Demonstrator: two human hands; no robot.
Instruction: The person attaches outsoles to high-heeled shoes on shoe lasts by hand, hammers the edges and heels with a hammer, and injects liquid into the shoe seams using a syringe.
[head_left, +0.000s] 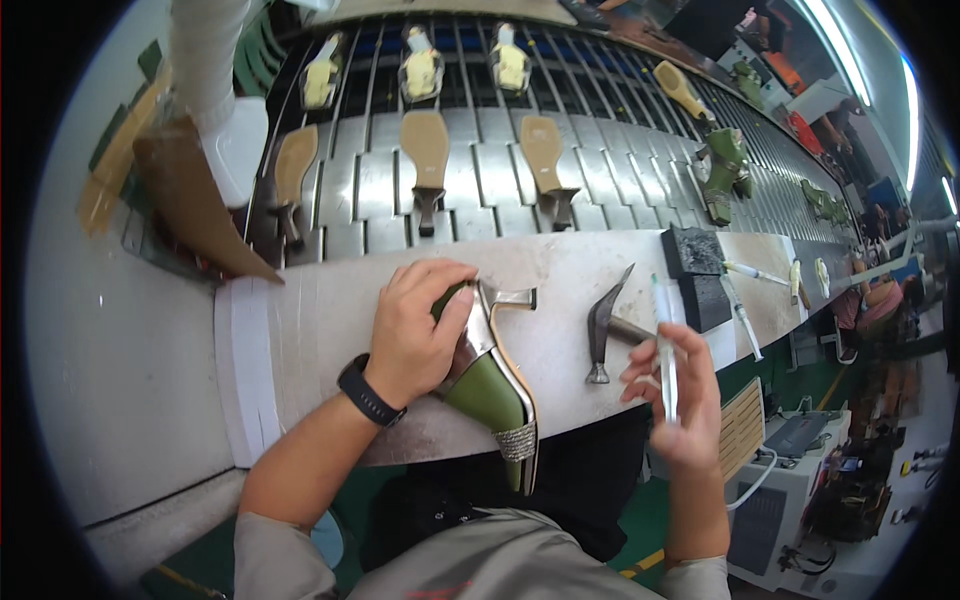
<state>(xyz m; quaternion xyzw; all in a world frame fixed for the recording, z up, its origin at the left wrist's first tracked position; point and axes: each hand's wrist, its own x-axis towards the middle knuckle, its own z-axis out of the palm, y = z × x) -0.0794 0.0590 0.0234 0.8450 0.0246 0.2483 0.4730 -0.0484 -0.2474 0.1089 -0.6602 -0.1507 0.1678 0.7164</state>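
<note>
My left hand [423, 315], with a black band on its wrist, is wrapped round the heel end of a green high-heeled shoe [490, 395]. The shoe lies on its side, its metallic heel pointing right and its toe with a glittering strap reaching over the table's near edge. To the right, my right hand [685, 400] is closed round a slim whitish pen-like tool [667, 350], held nearly upright with a greenish tip at the top. Just left of that hand, a shoemaker's hammer [600, 335] with a dark head lies on the table [330, 290].
A black block [697, 278] stands on the table, with several slim pale pens [741, 315] beside it. Beyond runs a slatted metal conveyor [480, 160], carrying tan heeled soles [426, 150], shoes with yellowish bottoms [422, 75] and green shoes [722, 175]. A white duct [210, 80] hangs at left.
</note>
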